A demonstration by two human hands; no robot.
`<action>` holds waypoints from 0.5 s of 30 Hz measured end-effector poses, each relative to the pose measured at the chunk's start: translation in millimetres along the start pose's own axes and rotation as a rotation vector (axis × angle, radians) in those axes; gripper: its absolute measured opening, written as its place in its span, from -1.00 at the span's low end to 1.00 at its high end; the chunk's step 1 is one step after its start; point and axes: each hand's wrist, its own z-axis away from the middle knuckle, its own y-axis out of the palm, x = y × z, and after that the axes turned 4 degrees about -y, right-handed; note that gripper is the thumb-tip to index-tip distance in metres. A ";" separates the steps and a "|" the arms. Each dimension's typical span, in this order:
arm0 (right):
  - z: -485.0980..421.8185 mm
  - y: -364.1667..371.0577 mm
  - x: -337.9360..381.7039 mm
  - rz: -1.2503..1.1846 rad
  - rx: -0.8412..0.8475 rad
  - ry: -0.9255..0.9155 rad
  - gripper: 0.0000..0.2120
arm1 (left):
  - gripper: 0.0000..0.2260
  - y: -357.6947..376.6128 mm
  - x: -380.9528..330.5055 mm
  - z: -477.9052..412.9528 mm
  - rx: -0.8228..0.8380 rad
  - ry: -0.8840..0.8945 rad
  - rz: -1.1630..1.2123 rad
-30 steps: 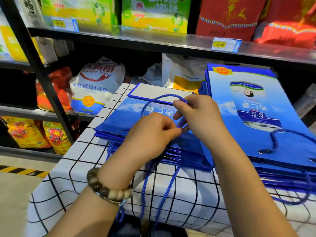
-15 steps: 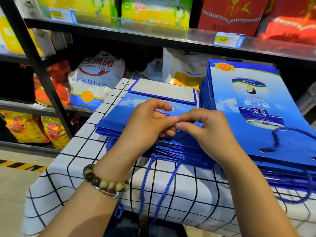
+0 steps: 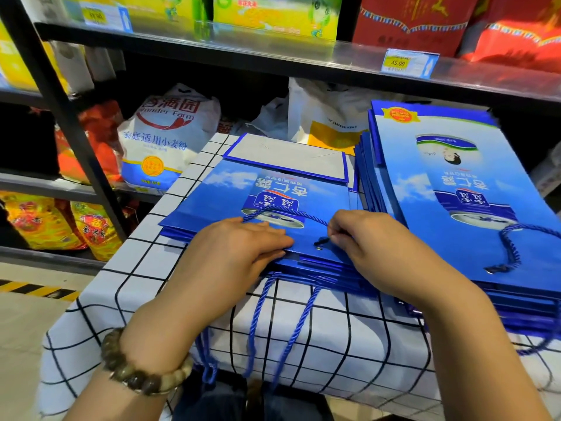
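The top bag (image 3: 230,202) of the stack at the near edge of the desk (image 3: 145,268) is being fitted with its rope handle (image 3: 285,212). Its mouth edge is pressed flat under the straight fingers of the left hand (image 3: 243,253), while the cord's free end is pinched between the curled fingers of the right hand (image 3: 361,238), just beside the eyelet (image 3: 319,248). Threading is judged to be the step in hand; next the cord end must be aimed into the eyelet and pushed through, with the bag kept from sliding toward the second stack (image 3: 455,208).
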 end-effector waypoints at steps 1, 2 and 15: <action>0.2 -0.8 -0.1 -0.002 0.002 -0.002 -0.89 | -0.68 1.1 0.2 0.2 -0.024 0.012 -0.004; 0.3 -1.9 0.0 0.000 0.002 -0.010 -0.88 | -0.68 1.7 0.2 0.2 -0.038 0.019 -0.001; -1.4 -6.1 0.0 0.027 0.080 -0.001 -0.87 | -0.68 6.0 1.7 -0.3 -0.091 0.045 0.017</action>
